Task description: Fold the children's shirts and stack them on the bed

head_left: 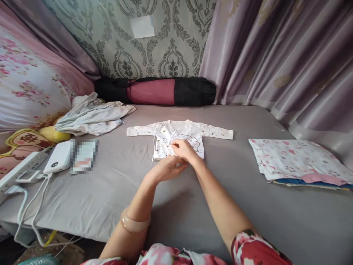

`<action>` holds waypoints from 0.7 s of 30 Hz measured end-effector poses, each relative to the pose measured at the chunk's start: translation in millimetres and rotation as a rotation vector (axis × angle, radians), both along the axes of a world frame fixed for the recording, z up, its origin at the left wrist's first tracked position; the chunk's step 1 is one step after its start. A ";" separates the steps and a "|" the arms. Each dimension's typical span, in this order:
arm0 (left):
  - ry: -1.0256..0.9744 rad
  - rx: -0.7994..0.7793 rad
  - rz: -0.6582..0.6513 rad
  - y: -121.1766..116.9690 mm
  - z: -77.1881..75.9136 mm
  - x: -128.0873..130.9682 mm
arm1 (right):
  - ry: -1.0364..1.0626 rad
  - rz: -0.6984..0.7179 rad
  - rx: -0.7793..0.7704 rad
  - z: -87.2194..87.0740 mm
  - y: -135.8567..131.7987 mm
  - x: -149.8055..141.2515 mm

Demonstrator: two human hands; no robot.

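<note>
A white baby wrap top (178,127) with small prints lies face up on the grey sheet, its sleeves spread out to both sides. A thin white tie string (154,147) hangs along its left edge. Over the lower front of the top is my right hand (183,149), fingers curled closed; whatever they hold, if anything, is hidden. My left hand (168,168) sits just below, at the hem, crossing under the right wrist. Its back faces up and most of its fingers are out of sight.
Folded printed cloths (298,160) lie at the right, and a crumpled pale cloth (91,116) at the left. A power strip (23,171), a white power bank (58,157) and cables occupy the left edge. A black and maroon roll (154,91) rests against the wall.
</note>
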State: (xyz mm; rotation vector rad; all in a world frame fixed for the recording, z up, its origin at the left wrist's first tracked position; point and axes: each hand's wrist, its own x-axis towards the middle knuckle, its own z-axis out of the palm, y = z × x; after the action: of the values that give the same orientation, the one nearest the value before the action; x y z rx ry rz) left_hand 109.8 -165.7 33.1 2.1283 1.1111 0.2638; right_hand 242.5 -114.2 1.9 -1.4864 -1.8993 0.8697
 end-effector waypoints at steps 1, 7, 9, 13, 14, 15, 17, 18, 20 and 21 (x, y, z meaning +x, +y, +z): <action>-0.029 -0.058 -0.013 2.7 2.0 -4.0 | -0.021 0.028 -0.002 0.7 -1.2 -0.3; -0.148 -0.107 0.401 22.0 -3.2 -28.8 | 0.044 0.146 -0.169 10.9 -2.6 17.6; -0.031 0.018 0.647 27.8 -9.7 -36.7 | 0.118 0.046 -0.267 14.4 0.6 35.7; 0.169 0.080 0.854 37.6 -24.4 -49.6 | -0.051 -0.360 -0.378 18.3 5.4 81.1; 0.193 0.056 0.859 39.2 -27.3 -51.4 | -0.132 -0.429 -0.454 18.7 5.3 90.3; 0.211 0.027 0.855 40.4 -29.7 -52.6 | -0.187 -0.474 -0.542 19.1 4.6 97.4; 0.231 -0.014 0.839 41.5 -32.8 -53.2 | -0.207 -0.461 -0.710 20.1 1.8 105.1; 0.235 -0.022 0.829 41.5 -33.7 -52.9 | -0.183 -0.424 -0.767 20.8 0.0 106.2; 0.234 -0.032 0.806 41.1 -34.9 -52.0 | -0.135 -0.334 -0.813 21.9 -3.2 105.2; 0.226 -0.041 0.796 40.8 -35.4 -51.9 | -0.128 -0.301 -0.810 22.1 -4.3 104.2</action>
State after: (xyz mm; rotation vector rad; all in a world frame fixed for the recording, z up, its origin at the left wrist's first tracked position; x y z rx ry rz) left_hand 58.0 -124.8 -2.3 1.6071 2.0456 0.3581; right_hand 346.7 -118.4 24.0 -2.2592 -1.3843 1.5200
